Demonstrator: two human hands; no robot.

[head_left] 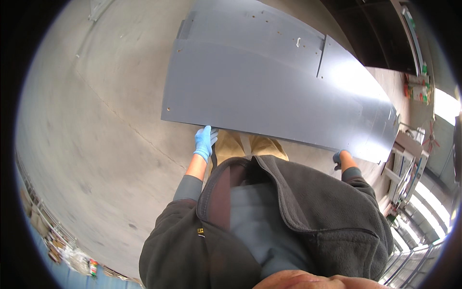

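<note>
A large flat grey panel with small holes along its edges spans the view in front of me. My left hand, in a blue glove, is closed on the panel's near edge, close to its left corner. Further along the same edge, towards the right end, my right hand is also gloved and closed at the rim; its fingers are partly hidden and in shadow. More grey pieces lie on or against the panel, including one with a straight edge on the right. A small white item sits on the far part.
Concrete floor stretches to the left, crossed by a thin crack. Dark shelving or a cabinet stands at the far right. Beyond the panel's right end are white-framed items. Loose clutter lies by a blue wall at lower left.
</note>
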